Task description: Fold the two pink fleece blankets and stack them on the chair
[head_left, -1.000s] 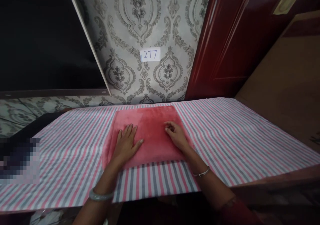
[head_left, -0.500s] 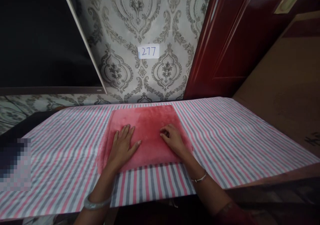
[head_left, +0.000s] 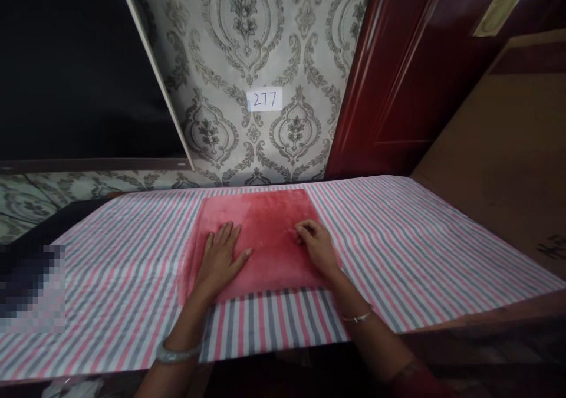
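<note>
**Two hands flat on a folded red cloth**

The patterned wall (head_left: 247,44) fills the upper middle of the frame, grey with dark ornamental medallions. A large dark panel (head_left: 75,62) takes the upper left, and a glossy dark red door (head_left: 398,73) rises at the upper right, with a plain brown surface (head_left: 508,150) beside it at the right edge.

Across the lower half runs the bench (head_left: 508,312), covered by a striped sheet (head_left: 420,244) in pink, grey and white that reaches from the left edge to the right.

In the middle of the sheet lies the red cloth (head_left: 260,215), a plush, roughly square piece lying flat, its far edge close to the wall and its near edge well short of the bench's front.

The left hand (head_left: 220,259) rests palm down on the cloth's lower left part, fingers spread and pointing away from the person. The right hand (head_left: 317,246) lies on the cloth's right side near its edge, fingers curled inward; it may be pinching the fabric, though the view is too soft to be sure.

A pale bangle (head_left: 177,352) circles the left wrist and a thin bracelet (head_left: 358,316) the right.

A small white label (head_left: 264,99) reading 277 is stuck to the wall above the cloth.
</note>
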The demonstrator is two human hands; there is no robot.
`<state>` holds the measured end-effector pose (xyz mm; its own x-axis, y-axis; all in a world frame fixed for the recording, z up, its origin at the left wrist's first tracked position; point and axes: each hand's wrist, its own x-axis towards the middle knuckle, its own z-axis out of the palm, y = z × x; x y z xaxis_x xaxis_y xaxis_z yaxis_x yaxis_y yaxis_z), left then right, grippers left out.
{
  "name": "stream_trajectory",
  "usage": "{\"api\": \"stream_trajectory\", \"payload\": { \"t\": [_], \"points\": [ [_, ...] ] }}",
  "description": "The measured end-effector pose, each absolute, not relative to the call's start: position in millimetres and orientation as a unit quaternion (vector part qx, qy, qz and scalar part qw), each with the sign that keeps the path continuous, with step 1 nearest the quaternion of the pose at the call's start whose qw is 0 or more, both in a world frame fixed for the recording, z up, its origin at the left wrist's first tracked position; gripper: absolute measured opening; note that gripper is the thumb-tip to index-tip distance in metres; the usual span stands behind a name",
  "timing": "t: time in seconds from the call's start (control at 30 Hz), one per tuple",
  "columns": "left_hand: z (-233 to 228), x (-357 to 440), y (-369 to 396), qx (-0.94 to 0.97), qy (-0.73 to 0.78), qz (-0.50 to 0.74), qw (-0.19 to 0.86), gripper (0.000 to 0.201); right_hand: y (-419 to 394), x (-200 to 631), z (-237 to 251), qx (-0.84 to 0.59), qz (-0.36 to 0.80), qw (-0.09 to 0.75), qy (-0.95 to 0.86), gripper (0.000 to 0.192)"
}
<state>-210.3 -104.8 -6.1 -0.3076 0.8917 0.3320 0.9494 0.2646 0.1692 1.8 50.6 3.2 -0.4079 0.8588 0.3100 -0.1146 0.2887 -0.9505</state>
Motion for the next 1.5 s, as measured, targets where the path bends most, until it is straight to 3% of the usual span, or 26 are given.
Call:
{"api": "stream_trajectory", "payload": {
  "t": [0.1,0.17,0.23,0.27,0.33,0.4,0.47,0.57,0.7,0.9,1.13,1.33,1.5],
  "points": [
    [-5.7,-209.1,-105.2,-0.582,-0.792,-0.168,0.078,0.068,32.3,46.1,25.5,-0.240,0.566,0.423,-0.665,0.027],
    [-5.4,-208.0,-105.5,-0.581,-0.794,-0.166,0.072,0.069,16.5,86.4,35.8,-0.178,0.582,0.311,-0.730,0.033],
    [-5.4,-207.1,-105.6,-0.580,-0.794,-0.168,0.070,0.069,3.7,124.2,39.6,-0.090,0.606,0.147,-0.777,0.047],
    [-5.7,-206.8,-105.6,-0.579,-0.794,-0.170,0.071,0.069,-0.4,139.0,39.3,-0.107,0.591,0.123,-0.790,0.049],
    [-6.5,-206.5,-105.4,-0.578,-0.794,-0.173,0.074,0.068,-3.8,157.1,36.4,-0.179,0.517,0.147,-0.824,0.047],
    [-7.4,-206.4,-105.2,-0.576,-0.795,-0.174,0.077,0.069,-3.1,159.5,32.4,-0.241,0.434,0.225,-0.839,0.040],
    [-7.7,-206.3,-104.9,-0.576,-0.795,-0.173,0.079,0.069,-1.7,150.1,28.6,-0.230,0.395,0.279,-0.844,0.026],
    [-5.2,-204.0,-105.1,-0.577,-0.797,-0.165,0.074,0.068,-2.2,124.4,22.6,-0.171,0.359,0.313,-0.863,0.049],
    [7.7,-197.6,-107.8,-0.574,-0.802,-0.153,0.065,0.071,1.9,83.3,17.7,-0.154,0.298,0.347,-0.876,0.044],
    [29.2,-205.5,-118.0,-0.561,-0.808,-0.145,0.108,0.066,35.7,19.5,23.6,-0.190,0.182,0.269,-0.926,0.053],
    [7.2,-225.7,-126.6,-0.515,-0.842,-0.132,0.097,0.060,56.7,-15.9,4.5,-0.299,0.095,0.153,-0.937,0.058],
    [-1.5,-236.9,-129.5,-0.534,-0.820,-0.191,0.069,0.060,59.0,-13.7,-13.0,-0.294,0.065,0.162,-0.940,0.059],
    [2.5,-247.3,-159.0,-0.496,-0.804,-0.314,0.097,0.049,61.9,-13.6,-17.1,-0.294,0.049,0.156,-0.942,0.059]
  ]
}}
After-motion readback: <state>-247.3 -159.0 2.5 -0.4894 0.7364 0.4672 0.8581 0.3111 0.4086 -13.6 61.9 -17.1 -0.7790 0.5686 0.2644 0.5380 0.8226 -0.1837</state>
